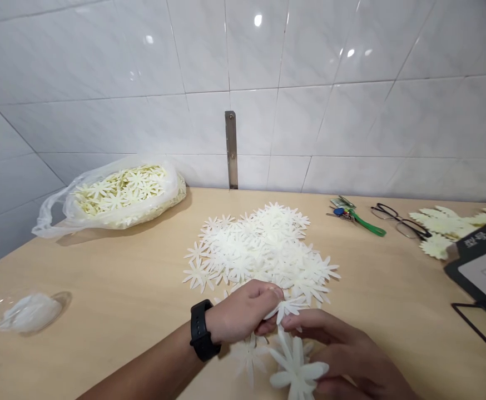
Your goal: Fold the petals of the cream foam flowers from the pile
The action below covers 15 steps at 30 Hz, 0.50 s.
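My left hand, with a black watch on its wrist, is closed in a pinch on a white flower-shaped cutout at the near edge of a spread pile of the same white flower cutouts. My right hand meets it from the right, its fingertips on the same cutout, and its lower fingers hold a small stack of flower cutouts. One more loose flower cutout lies on the wooden table under my left wrist.
A clear plastic bag of yellowish flower cutouts lies at the back left. A small crumpled plastic wrapper sits at the left. Keys with a green strap, glasses, more cutouts and a dark board are at the right.
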{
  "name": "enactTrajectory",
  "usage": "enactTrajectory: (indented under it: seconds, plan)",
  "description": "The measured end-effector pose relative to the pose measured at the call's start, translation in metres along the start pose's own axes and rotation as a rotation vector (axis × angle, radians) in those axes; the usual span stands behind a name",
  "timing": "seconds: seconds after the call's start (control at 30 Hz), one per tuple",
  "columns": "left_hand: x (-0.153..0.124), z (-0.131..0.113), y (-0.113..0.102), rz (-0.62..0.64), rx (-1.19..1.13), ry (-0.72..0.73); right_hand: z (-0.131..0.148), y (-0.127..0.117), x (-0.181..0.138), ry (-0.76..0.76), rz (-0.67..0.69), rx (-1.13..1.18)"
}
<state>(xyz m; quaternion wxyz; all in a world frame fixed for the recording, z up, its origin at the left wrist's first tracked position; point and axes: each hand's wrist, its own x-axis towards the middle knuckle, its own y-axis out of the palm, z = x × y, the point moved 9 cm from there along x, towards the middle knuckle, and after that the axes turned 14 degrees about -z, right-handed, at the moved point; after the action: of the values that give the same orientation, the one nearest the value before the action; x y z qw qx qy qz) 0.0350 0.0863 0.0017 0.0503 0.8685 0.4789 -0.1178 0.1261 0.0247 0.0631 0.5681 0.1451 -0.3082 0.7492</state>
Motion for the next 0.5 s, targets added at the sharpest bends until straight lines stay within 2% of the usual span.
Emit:
enactTrajectory:
  seconds: [0.07, 0.13, 0.3, 0.37, 0.5]
  plan:
    - [-0.001, 0.001, 0.001, 0.004, 0.017, -0.004, 0.004, -0.002, 0.002, -0.046, -0.029, -0.007]
    - [0.000, 0.000, -0.002, -0.046, 0.053, 0.031, 0.006, -0.003, 0.004, -0.082, -0.051, -0.019]
    - [-0.007, -0.031, -0.028, -0.458, 0.235, 0.358, 0.005, -0.007, 0.007, -0.107, -0.101, -0.082]
    - [-0.010, -0.038, -0.028, -0.451, 0.241, 0.417, 0.003, -0.008, 0.006, -0.106, -0.106, -0.100]
    - [-0.008, -0.033, -0.019, -0.261, 0.109, 0.329, 0.002, -0.007, 0.004, -0.115, -0.097, -0.105]
